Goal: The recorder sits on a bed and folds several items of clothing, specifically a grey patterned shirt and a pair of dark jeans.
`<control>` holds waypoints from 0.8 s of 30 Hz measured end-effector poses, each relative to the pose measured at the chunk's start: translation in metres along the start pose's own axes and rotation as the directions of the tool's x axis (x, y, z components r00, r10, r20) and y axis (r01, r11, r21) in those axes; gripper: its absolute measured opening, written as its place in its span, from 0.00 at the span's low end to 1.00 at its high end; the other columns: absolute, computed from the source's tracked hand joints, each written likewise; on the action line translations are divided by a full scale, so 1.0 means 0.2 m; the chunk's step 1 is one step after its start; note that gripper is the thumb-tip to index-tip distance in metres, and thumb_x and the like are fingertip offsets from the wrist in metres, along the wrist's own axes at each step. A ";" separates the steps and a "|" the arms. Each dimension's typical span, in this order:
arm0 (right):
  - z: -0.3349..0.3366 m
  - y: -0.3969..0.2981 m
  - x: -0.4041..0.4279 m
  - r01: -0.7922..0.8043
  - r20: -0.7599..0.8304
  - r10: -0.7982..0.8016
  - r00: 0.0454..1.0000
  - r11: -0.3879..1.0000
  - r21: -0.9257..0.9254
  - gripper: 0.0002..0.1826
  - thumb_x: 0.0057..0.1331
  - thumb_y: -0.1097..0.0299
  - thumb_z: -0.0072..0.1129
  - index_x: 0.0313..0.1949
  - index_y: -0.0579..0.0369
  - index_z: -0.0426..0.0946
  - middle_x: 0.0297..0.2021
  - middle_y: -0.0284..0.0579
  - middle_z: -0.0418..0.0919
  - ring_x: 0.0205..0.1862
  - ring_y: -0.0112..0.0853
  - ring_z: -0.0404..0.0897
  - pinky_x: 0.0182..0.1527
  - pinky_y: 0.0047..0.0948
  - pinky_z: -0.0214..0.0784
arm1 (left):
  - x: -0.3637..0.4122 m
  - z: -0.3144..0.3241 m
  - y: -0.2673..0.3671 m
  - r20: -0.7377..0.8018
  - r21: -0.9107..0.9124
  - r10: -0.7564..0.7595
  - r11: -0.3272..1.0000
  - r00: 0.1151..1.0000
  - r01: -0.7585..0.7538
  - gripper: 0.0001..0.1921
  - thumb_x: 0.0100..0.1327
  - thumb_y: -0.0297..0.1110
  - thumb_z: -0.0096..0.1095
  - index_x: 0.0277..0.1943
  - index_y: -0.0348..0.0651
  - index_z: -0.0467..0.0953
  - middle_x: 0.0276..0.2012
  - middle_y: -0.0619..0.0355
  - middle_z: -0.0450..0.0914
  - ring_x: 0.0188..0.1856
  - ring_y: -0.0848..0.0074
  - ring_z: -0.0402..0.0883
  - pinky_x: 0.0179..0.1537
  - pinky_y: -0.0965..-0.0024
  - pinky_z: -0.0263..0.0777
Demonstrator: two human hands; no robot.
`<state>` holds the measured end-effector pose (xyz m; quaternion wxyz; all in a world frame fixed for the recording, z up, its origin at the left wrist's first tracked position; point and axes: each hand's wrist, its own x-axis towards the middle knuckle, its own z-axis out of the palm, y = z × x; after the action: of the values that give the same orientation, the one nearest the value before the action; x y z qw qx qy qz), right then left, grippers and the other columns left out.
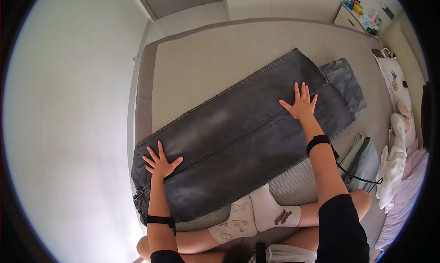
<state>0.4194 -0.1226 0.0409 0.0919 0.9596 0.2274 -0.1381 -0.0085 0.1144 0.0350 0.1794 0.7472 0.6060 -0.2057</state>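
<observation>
A pair of dark grey denim jeans (220,132) lies spread flat and slantwise on the bed, waist end at the lower left, leg hems at the upper right. My left hand (162,164) rests flat near the waist end, fingers spread. Near the hems, my right hand (301,103) presses on the legs, its fingers also spread. Neither hand grips anything. A grey patterned folded cloth (343,84) sits beside the hems, partly hidden by them. Folded light blue denim (364,163) and a pale green folded cloth (353,147) lie right of my right forearm.
My crossed legs in white socks (240,218) are close below the jeans. Along the bed's right side are a pillow with a pineapple print (393,77), a white cloth (393,163) and pink bedding (405,194). A nightstand (347,20) holding small items stands at the upper right.
</observation>
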 end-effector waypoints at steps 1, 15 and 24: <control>0.02 -0.02 0.00 0.014 -0.034 -0.014 0.999 1.000 0.011 0.52 0.54 0.23 0.29 0.68 0.42 0.30 0.70 0.39 0.30 0.71 0.31 0.30 0.67 0.53 0.24 | -0.01 -0.01 -0.01 -0.011 -0.002 -0.012 1.000 1.000 0.012 0.63 0.33 0.80 0.54 0.68 0.67 0.27 0.68 0.45 0.18 0.65 0.39 0.15 0.59 0.31 0.28; 0.23 -0.25 -0.54 0.538 -0.524 -0.403 0.751 0.833 0.130 0.31 0.63 0.54 0.47 0.62 0.55 0.56 0.64 0.55 0.52 0.67 0.46 0.51 0.63 0.60 0.36 | -0.08 -0.01 0.06 -0.089 -0.029 -0.031 0.999 0.996 0.029 0.57 0.37 0.81 0.49 0.68 0.71 0.32 0.69 0.51 0.22 0.67 0.43 0.18 0.62 0.37 0.27; 0.28 -0.39 -0.75 0.594 -0.298 -0.555 0.777 0.803 0.054 0.40 0.60 0.42 0.45 0.67 0.45 0.48 0.68 0.53 0.38 0.68 0.56 0.35 0.57 0.72 0.30 | -0.09 -0.02 0.05 -0.114 -0.050 -0.018 0.999 0.993 0.012 0.56 0.39 0.81 0.48 0.68 0.71 0.34 0.69 0.51 0.23 0.67 0.43 0.19 0.62 0.37 0.27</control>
<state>0.2428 -0.1292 0.0245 -0.0563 0.8576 0.5092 -0.0448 -0.0007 0.0994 0.0469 0.1612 0.7485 0.6259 -0.1486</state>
